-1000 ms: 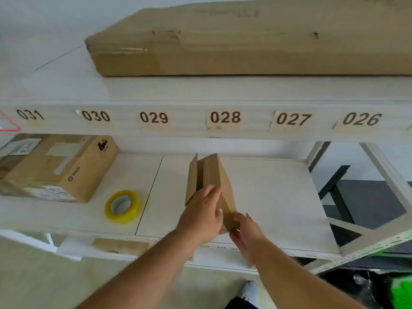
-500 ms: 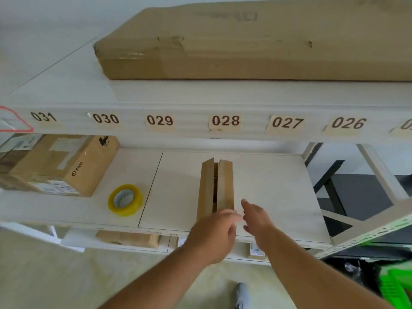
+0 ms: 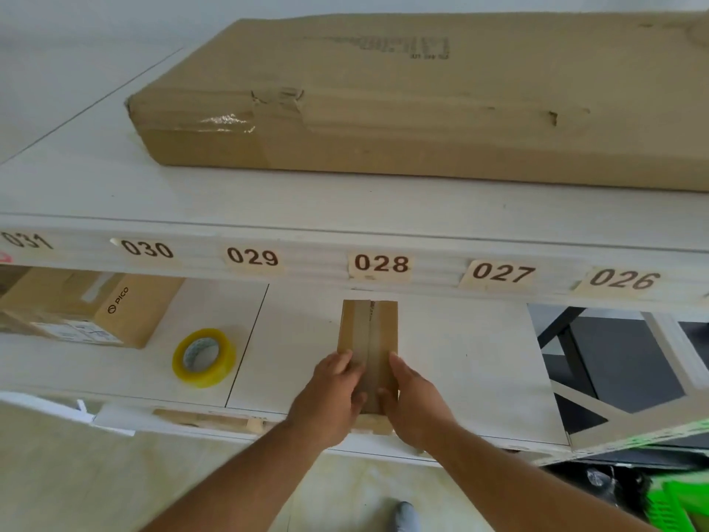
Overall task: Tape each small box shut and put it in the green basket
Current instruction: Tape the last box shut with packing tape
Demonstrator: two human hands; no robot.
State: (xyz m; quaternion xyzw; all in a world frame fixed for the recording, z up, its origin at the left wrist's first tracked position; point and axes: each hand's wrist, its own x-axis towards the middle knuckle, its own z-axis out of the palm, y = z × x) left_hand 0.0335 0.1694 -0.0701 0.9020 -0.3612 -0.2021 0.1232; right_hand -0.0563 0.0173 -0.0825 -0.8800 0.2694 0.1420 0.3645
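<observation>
1. Pressing from both sides, your left hand (image 3: pixel 330 397) and right hand (image 3: pixel 412 403) hold the small box (image 3: pixel 369 339) flat on the lower shelf (image 3: pixel 472 362), directly under the label 028 (image 3: pixel 381 263).
2. Your fingers on each hand lie fairly straight along the box's near end, thumbs on top, flanking the centre seam where its two flaps meet.
3. The box is plain brown corrugated card, long and narrow, with a glossy strip of clear tape running along the seam.
4. A yellow tape roll (image 3: pixel 204 357) lies flat to the left, well apart from the box; beyond it sits a brown carton printed "PICO" (image 3: pixel 92 309).
5. The shelving is pale, wood-grain laminate; a long, dented cardboard carton (image 3: pixel 422 109) lies on the upper shelf.
6. A green basket (image 3: pixel 677 504) shows at the lower right corner, above a light tiled floor.
</observation>
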